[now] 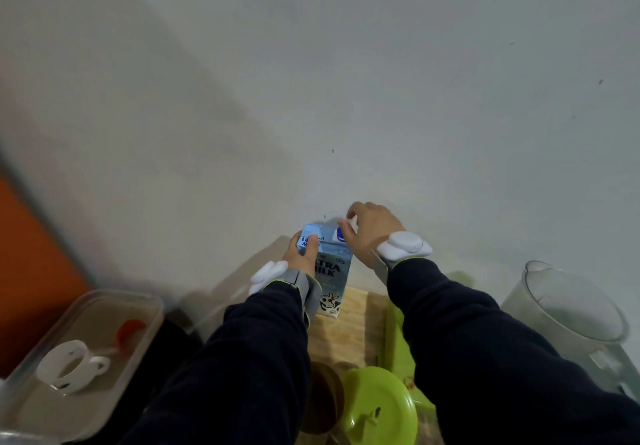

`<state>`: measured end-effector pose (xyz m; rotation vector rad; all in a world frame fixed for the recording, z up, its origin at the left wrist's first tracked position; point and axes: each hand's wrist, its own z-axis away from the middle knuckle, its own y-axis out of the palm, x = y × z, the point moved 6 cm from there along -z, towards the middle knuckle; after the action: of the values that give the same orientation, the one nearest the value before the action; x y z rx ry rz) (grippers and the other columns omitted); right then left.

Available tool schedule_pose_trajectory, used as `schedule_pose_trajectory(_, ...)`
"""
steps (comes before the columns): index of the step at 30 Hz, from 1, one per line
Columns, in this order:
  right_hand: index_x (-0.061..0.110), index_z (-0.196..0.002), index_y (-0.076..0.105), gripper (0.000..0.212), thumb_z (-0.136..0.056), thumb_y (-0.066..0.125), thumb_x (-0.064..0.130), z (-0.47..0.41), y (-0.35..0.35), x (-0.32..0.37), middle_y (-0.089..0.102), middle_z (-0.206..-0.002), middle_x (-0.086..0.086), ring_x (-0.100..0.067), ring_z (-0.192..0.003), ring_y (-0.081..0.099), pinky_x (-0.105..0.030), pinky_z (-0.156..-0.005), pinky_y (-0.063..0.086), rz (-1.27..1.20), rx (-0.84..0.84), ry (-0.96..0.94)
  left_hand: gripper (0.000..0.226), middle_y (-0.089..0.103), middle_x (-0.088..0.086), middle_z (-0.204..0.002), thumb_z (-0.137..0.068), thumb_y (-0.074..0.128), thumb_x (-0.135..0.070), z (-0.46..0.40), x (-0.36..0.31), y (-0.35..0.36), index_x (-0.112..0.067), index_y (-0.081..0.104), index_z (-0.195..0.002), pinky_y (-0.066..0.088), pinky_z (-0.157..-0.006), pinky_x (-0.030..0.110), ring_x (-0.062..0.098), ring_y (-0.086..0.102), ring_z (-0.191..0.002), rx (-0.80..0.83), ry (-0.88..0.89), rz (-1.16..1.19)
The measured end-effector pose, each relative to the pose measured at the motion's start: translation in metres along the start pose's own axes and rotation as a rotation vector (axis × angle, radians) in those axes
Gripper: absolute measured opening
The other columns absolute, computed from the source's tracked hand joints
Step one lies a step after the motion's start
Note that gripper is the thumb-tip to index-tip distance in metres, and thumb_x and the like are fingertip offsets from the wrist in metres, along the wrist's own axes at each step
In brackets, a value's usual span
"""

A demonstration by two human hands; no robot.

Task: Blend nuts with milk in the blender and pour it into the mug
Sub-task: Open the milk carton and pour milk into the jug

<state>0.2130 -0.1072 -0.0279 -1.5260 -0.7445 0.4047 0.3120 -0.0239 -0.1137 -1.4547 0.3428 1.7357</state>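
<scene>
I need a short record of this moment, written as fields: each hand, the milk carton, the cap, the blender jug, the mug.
left hand: grips the milk carton near its top
right hand: fingers pinch the blue cap
milk carton: upright on the wooden board, by the wall
cap: on the carton; whether loosened cannot be told
blender jug: clear, to the right, no lid on it
green lid: lies on the board, near edge
mug: white, inside the clear container on the left
</scene>
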Motion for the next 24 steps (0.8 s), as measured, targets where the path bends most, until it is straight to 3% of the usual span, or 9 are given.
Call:
schedule_pose_trajectory(5, 0.018, -0.113, 0.066, 0.026, -0.092, 0.052, 0.016, -0.012, 0.015, 0.002, 0.06, -0.118, -0.004, -0.024, -0.107, 0.059, -0.027, -0.079, 0.044, -0.098, 0.159, -0.013, 0.047, 0.06, 0.015, -0.128, -0.1, 0.035, -0.041, -0.001, 0.001, 0.002, -0.018, 0.04, -0.141, 0.039, -0.08, 0.027, 0.032, 0.058, -0.114, -0.019, -0.004, 0.022)
schedule_pose_trajectory(8, 0.024, -0.133, 0.052, 0.041, -0.092, 0.052, 0.015, -0.019, 0.017, 0.002, 0.056, -0.128, -0.001, -0.025, -0.116, 0.056, -0.029, -0.083, 0.045, -0.039, 0.202, -0.043, 0.047, 0.06, 0.015, -0.128, -0.1, 0.035, -0.04, 0.0, 0.0, 0.001, -0.016, 0.04, -0.141, 0.039, -0.08, 0.026, 0.032, 0.058, -0.114, -0.023, 0.003, 0.015)
schedule_pose_trajectory(10, 0.025, -0.135, 0.05, 0.044, -0.093, 0.052, 0.013, -0.024, 0.021, 0.003, 0.053, -0.128, 0.0, -0.025, -0.116, 0.054, -0.03, -0.084, 0.044, 0.064, 0.271, -0.073, 0.047, 0.059, 0.015, -0.128, -0.1, 0.035, -0.039, 0.001, 0.0, 0.002, -0.015, 0.04, -0.141, 0.038, -0.08, 0.026, 0.032, 0.057, -0.115, -0.022, 0.004, 0.033)
schedule_pose_trajectory(14, 0.02, -0.122, 0.06, 0.031, -0.092, 0.054, 0.015, -0.027, 0.022, 0.004, 0.057, -0.123, -0.002, -0.025, -0.11, 0.057, -0.032, -0.088, 0.047, 0.088, 0.298, -0.074, 0.048, 0.06, 0.016, -0.128, -0.1, 0.037, -0.04, 0.0, 0.001, 0.001, -0.015, 0.041, -0.14, 0.04, -0.081, 0.027, 0.032, 0.058, -0.115, -0.028, -0.002, 0.045)
schedule_pose_trajectory(16, 0.016, -0.106, 0.067, 0.025, -0.094, 0.05, 0.031, -0.024, 0.016, 0.004, 0.065, -0.106, -0.005, -0.025, -0.097, 0.062, -0.032, -0.081, 0.048, 0.132, 0.261, -0.049, 0.048, 0.06, 0.015, -0.127, -0.099, 0.036, -0.042, -0.001, 0.003, 0.001, -0.018, 0.04, -0.141, 0.041, -0.081, 0.028, 0.033, 0.058, -0.114, -0.018, -0.016, 0.042)
schedule_pose_trajectory(18, 0.015, -0.078, 0.065, 0.051, -0.097, 0.033, 0.051, -0.017, 0.007, 0.0, 0.063, -0.077, -0.003, -0.024, -0.076, 0.06, -0.032, -0.075, 0.043, 0.209, 0.171, -0.002, 0.048, 0.06, 0.015, -0.127, -0.1, 0.036, -0.042, 0.0, 0.004, 0.001, -0.02, 0.039, -0.142, 0.042, -0.08, 0.029, 0.033, 0.059, -0.113, -0.004, -0.017, 0.039)
schedule_pose_trajectory(19, 0.016, -0.073, 0.062, 0.06, -0.097, 0.022, 0.055, -0.014, 0.003, -0.002, 0.06, -0.072, -0.003, -0.025, -0.073, 0.056, -0.035, -0.078, 0.039, 0.243, 0.102, 0.009, 0.048, 0.06, 0.014, -0.127, -0.1, 0.035, -0.042, -0.001, 0.005, 0.001, -0.02, 0.039, -0.142, 0.042, -0.08, 0.028, 0.032, 0.059, -0.113, 0.001, -0.013, 0.034)
schedule_pose_trajectory(21, 0.017, -0.079, 0.06, 0.064, -0.097, 0.011, 0.053, -0.008, 0.001, -0.003, 0.062, -0.079, -0.004, -0.026, -0.076, 0.052, -0.039, -0.083, 0.034, 0.23, 0.002, 0.001, 0.049, 0.06, 0.013, -0.128, -0.1, 0.035, -0.042, -0.003, 0.005, 0.002, -0.019, 0.039, -0.142, 0.04, -0.08, 0.027, 0.031, 0.059, -0.114, 0.004, 0.001, 0.019)
schedule_pose_trajectory(24, 0.02, -0.075, 0.056, 0.061, -0.098, 0.007, 0.048, -0.003, 0.008, -0.004, 0.06, -0.082, -0.004, -0.027, -0.083, 0.048, -0.041, -0.086, 0.034, 0.195, 0.056, 0.017, 0.049, 0.06, 0.014, -0.129, -0.099, 0.034, -0.044, -0.005, 0.006, 0.003, -0.02, 0.038, -0.142, 0.045, -0.085, 0.03, 0.032, 0.058, -0.114, 0.01, -0.003, 0.009)
